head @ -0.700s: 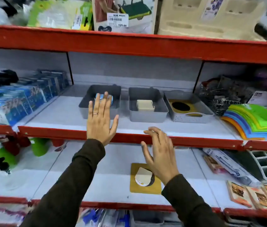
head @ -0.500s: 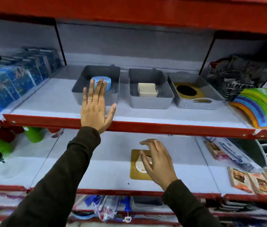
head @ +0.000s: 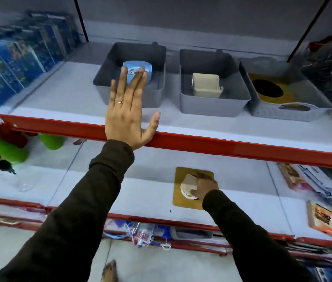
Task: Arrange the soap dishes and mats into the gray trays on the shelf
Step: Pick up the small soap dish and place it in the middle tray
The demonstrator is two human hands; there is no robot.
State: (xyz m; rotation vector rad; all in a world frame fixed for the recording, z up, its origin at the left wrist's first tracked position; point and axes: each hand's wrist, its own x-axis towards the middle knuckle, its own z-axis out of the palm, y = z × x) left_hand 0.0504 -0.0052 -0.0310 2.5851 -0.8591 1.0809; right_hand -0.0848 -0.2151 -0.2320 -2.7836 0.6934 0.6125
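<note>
1. Left hand point(head: 127, 112): raised flat before the upper shelf edge point(head: 242, 147), palm forward, fingers spread and extended, holding nothing; fingertips overlapped the left gray tray point(head: 104, 82) containing a blue round dish point(head: 148, 68).
2. Right hand point(head: 202, 186): reached down to the lower shelf, fingers closed on a white soap dish point(head: 187, 185) lying on a tan mat point(head: 179, 198).
3. Middle gray tray point(head: 212, 104): held a cream soap dish point(head: 206, 85).
4. Right gray tray point(head: 287, 112): held a yellow mat point(head: 291, 96).

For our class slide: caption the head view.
Right hand reaches a cream soap dish on a tan mat; left hand hovers open.
</note>
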